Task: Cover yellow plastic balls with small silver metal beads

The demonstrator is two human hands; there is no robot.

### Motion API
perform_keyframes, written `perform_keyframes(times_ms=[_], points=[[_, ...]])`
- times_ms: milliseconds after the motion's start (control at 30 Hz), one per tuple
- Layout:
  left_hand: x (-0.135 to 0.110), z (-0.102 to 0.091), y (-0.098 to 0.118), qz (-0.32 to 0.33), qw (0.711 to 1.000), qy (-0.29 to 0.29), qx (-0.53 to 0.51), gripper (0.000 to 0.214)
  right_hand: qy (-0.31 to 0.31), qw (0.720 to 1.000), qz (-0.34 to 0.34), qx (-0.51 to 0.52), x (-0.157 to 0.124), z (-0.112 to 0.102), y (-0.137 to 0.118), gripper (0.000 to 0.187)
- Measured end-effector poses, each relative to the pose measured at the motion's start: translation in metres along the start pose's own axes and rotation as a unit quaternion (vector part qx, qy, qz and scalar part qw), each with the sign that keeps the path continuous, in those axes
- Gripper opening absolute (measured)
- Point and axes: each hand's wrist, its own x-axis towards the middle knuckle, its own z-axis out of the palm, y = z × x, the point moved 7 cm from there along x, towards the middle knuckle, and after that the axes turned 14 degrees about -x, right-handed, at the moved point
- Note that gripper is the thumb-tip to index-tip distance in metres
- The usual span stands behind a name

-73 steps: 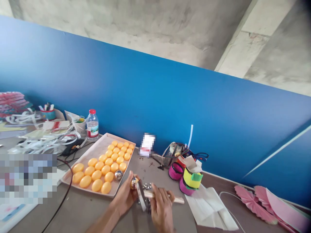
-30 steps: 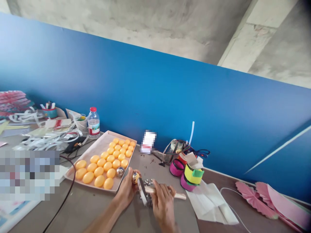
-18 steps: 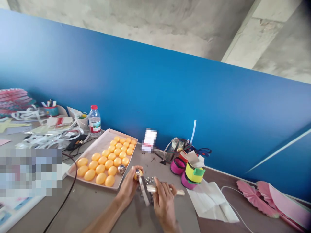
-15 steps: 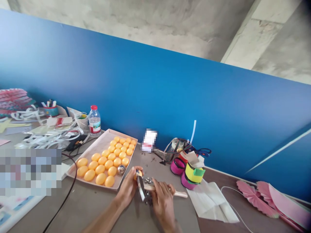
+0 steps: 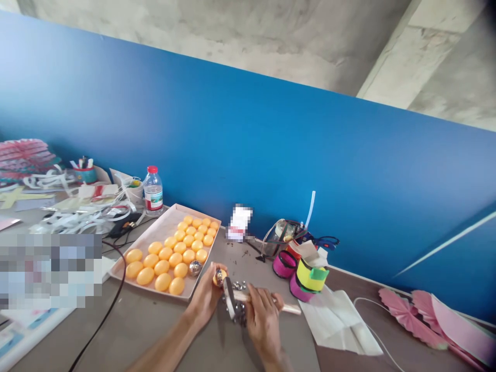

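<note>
Left hand grips a ball — partly hidden; right hand clasps a hammer.

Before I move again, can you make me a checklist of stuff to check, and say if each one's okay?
1. Left hand holding the ball: ok.
2. Right hand gripping the tool by its wooden handle: ok.
3. Tool's head apart from the ball: cannot tell; they look very close.
4. Shiny bits well away from the tool's head: not ok; they lie right around it.
5. Orange balls inside the tray: ok.
6. Cap on the bottle: ok, the red cap is on.
</note>
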Motion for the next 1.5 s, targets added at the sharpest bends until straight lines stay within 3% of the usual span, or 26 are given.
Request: perform_keyframes(times_ms=[167,300,400,600,800,1267,1400,1500], points=[[0.004,-0.006,0.000,-0.006,1.000,0.012,-0.028,0.016,0.023,0.999,0.029,-0.002,-0.002,0.000,0.010,0.027],[0.006,-0.010,-0.003,-0.031,0.999,0.016,-0.041,0.011,0.035,0.995,0.076,-0.055,-0.006,0.004,0.033,0.027],[0.007,-0.010,-0.003,-0.030,0.998,0.011,-0.053,0.011,0.011,0.983,0.135,-0.121,-0.010,0.014,0.056,0.029],[0.008,-0.015,-0.002,-0.037,0.996,0.031,-0.076,0.011,-0.134,0.951,0.218,-0.175,-0.023,0.040,0.083,0.030],[0.009,-0.019,-0.004,-0.047,0.994,0.042,-0.091,0.012,-0.201,0.913,0.288,-0.208,-0.030,0.041,0.095,0.033],[0.007,-0.017,-0.008,-0.074,0.993,0.042,-0.084,0.016,-0.235,0.902,0.293,-0.214,-0.028,0.041,0.094,0.037],[0.007,-0.016,-0.008,-0.076,0.993,0.040,-0.078,0.017,-0.217,0.907,0.292,-0.212,-0.029,0.041,0.095,0.038],[0.007,-0.015,-0.008,-0.077,0.993,0.040,-0.077,0.017,-0.167,0.930,0.270,-0.188,-0.025,0.037,0.089,0.040]])
